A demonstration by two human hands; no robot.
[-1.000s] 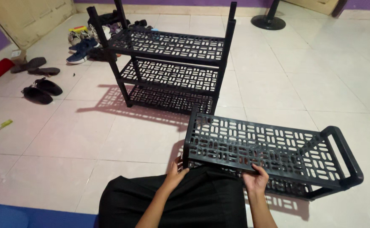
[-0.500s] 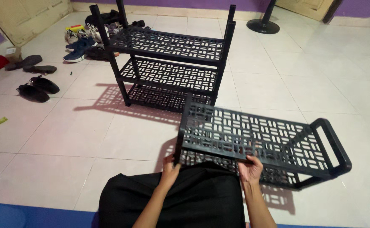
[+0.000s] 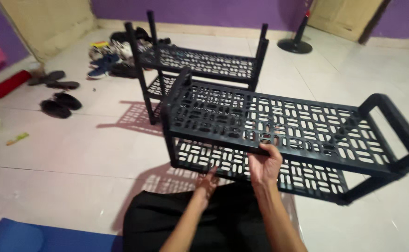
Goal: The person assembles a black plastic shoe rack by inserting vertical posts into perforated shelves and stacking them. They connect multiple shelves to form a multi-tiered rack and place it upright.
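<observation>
two-tier black rack section, held off floor

item 1: black plastic rack section, 2 slotted shelves, upper + lower, joined by looped end frames, 1 at each end. held up in front of the person, above the white tiled floor, long edge toward the lap, right end lower in the frame.

hands: right hand grips the near edge of the upper shelf, thumb on top, fingers curled under, closed on the rim. left hand is at the near edge of the lower shelf, fingers bent against it from below; can't tell if it wraps the edge or only props it.

item 2: standing black rack, just behind item 1 and partly hidden by it. 2 shelves show; 4 posts stick up, 2 per end. lower part blocked, so tier count unsure.

packages/labels: no readable labels. small yellow-green oblong item flat on floor far left, kind unclear. red cylinder-shaped thing by the left wall. yellow bit among the shoes, too small to tell.

footwear: pile of shoes left of the standing rack, approx 5+, exact no. unclear; 1 blue sneaker stands out. 2 dark sandals near the red thing, 2 black slippers closer in.

other: 1 round black stand base w/ pole at back. purple walls, 1 wooden door top right. blue mat bottom left. person's lap in black fabric.
</observation>
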